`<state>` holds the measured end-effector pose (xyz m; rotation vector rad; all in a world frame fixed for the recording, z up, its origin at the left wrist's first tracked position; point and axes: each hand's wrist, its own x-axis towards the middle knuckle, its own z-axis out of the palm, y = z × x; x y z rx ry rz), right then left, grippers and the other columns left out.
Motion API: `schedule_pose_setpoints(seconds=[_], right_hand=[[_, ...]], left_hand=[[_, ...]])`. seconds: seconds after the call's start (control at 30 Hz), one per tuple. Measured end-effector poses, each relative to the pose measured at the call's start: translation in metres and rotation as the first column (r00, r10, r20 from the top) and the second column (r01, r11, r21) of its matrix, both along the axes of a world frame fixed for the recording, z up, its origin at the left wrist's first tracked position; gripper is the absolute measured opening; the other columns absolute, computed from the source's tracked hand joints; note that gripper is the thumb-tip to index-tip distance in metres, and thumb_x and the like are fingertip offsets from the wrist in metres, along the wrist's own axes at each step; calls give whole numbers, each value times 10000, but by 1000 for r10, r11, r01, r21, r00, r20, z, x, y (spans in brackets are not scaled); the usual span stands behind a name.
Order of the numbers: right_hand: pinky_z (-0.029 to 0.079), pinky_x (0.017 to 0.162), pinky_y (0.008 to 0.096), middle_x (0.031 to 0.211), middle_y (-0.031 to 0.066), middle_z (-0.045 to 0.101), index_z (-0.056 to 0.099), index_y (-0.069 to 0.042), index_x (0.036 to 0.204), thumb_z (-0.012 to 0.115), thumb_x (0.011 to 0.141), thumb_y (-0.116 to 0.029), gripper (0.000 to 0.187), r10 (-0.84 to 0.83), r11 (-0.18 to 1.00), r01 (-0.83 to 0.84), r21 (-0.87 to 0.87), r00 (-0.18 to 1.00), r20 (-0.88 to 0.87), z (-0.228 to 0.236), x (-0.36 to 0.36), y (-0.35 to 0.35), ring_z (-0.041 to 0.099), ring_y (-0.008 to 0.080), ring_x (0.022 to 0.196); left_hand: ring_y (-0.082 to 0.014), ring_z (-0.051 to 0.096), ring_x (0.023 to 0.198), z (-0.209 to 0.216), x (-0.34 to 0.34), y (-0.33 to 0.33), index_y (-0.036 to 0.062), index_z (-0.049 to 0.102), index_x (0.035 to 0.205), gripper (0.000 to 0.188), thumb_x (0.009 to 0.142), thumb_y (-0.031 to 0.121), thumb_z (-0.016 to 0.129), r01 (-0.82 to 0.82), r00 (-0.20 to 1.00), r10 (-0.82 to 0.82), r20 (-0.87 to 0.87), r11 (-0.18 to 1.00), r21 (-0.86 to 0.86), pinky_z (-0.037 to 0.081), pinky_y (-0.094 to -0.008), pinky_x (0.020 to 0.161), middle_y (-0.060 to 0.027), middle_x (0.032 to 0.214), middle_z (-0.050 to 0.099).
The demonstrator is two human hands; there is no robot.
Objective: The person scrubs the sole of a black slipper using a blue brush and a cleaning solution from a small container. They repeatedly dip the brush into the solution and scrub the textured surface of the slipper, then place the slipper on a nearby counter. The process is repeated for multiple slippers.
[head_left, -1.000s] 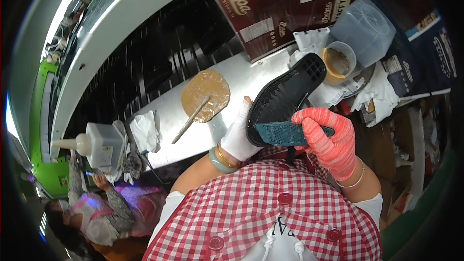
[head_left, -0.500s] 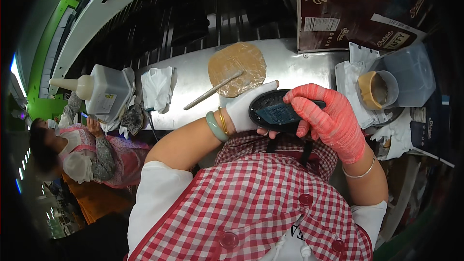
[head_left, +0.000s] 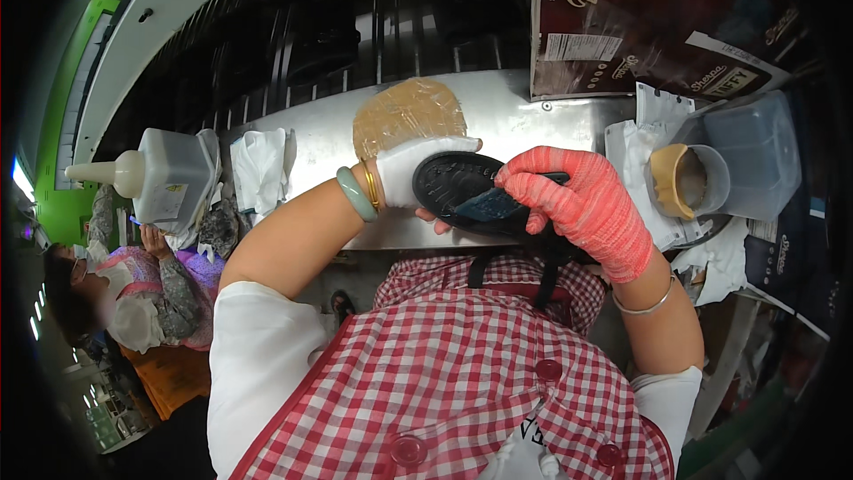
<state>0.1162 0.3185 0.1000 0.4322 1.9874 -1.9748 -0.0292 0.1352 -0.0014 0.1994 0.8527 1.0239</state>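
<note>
At the near edge of a metal bench (head_left: 520,124), the left hand (head_left: 402,166) grips a black sole (head_left: 444,176); the right hand (head_left: 582,204) pinches a blue tool (head_left: 489,205), perhaps a brush, over it, work seemingly unfinished.

Glare on metal bench (head_left: 515,120), blackened corners

Black shoe sole (head_left: 442,180), hollow side up; teal brush (head_left: 487,205) slanting across its inside

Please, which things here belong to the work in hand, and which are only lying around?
Apparently in the work:
black shoe sole, in the left hand
blue-green tool, in the right hand

Apparently just lying around:
nozzle bottle
brown sheet
white wad
dark red box
</note>
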Motion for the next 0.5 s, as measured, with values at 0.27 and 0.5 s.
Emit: schedule_pose_setpoints(seconds=[0.27, 0.5], right_hand=[[457, 552, 225, 725, 52, 615, 668, -14, 924, 608, 826, -213, 230, 46, 999, -46, 11, 999, 4, -7, 2, 15, 528, 88, 546], [453, 560, 224, 739, 44, 624, 667, -11, 926, 609, 821, -214, 236, 40, 996, -45, 78, 997, 68, -9, 11, 27, 532, 88, 557]], left_hand=[[-262, 578, 431, 9, -8, 9, -81, 578, 931, 643, 917, 508, 322, 48, 996, -54, -68, 995, -89, 357, -249, 297, -240, 617, 598], [-177, 504, 383, 2, -15, 12, -79, 589, 876, 747, 925, 560, 204, 137, 989, -142, -40, 985, -102, 328, -237, 298, -254, 621, 593]])
